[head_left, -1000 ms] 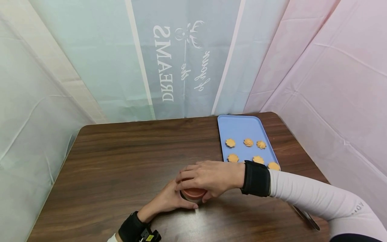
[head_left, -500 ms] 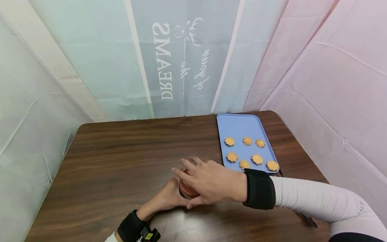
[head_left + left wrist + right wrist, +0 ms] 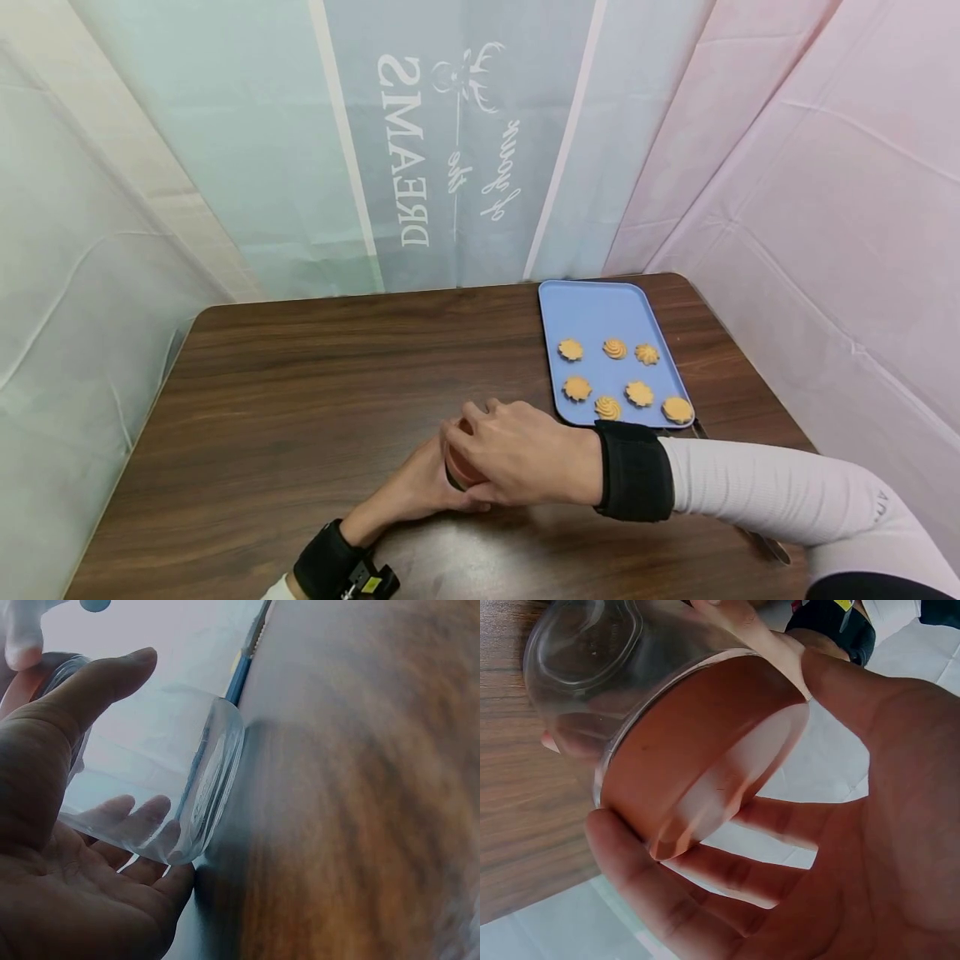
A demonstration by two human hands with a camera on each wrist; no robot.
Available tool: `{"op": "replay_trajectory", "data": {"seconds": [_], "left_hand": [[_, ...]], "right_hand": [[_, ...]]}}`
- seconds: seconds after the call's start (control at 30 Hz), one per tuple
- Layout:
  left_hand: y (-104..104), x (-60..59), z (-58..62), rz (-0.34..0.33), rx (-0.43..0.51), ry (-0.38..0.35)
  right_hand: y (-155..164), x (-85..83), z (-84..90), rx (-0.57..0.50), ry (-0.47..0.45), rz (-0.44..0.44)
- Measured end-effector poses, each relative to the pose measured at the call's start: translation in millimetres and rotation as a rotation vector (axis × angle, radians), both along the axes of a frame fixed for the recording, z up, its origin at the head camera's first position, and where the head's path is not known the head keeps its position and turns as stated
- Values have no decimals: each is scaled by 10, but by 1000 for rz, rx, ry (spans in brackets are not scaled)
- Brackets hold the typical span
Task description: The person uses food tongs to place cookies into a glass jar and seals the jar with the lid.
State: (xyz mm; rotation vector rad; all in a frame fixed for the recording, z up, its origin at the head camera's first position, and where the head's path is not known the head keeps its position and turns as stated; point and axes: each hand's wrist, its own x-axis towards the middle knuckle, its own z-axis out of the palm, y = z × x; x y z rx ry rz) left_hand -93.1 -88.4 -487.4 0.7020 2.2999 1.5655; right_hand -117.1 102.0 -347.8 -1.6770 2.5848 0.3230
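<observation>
- Carefully, your left hand (image 3: pixel 420 483) wraps the side of a clear jar (image 3: pixel 169 742) at the near middle of the counter (image 3: pixel 315 392); whether the base touches down cannot be told.
- Your right hand (image 3: pixel 517 450) spans the reddish-brown lid (image 3: pixel 697 742) from above, thumb and fingers curled at its rim, the lid apparently seated on the mouth.
- By all appearances, you are working that lid, though loosening or tightening cannot be told.
- Your next move likely calls for a firm left hold against any twist, and even right-hand pressure so the lid does not tip.
- Farther right, pale cookies (image 3: pixel 577 388) lie on a blue tray (image 3: pixel 592 312), apart from both hands.
</observation>
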Motion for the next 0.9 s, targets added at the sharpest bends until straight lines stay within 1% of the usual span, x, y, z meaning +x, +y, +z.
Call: {"op": "replay_trajectory", "data": {"seconds": [0.07, 0.27, 0.5, 0.57, 0.7, 0.9], "left_hand": [[6, 1, -9, -1, 11, -18], [21, -2, -27, 5, 36, -29], [32, -4, -17, 19, 27, -64], [32, -7, -18, 12, 33, -61], [30, -10, -25, -2, 42, -34], [26, -4, -28, 2, 37, -17]], "right_hand": [[4, -11, -9, 11, 4, 6], [22, -58, -12, 36, -4, 27], [36, -93, 7, 61, 0, 86], [36, -111, 11, 65, -4, 106], [34, -149, 24, 69, -46, 130], [48, -187, 30, 75, -99, 157]]}}
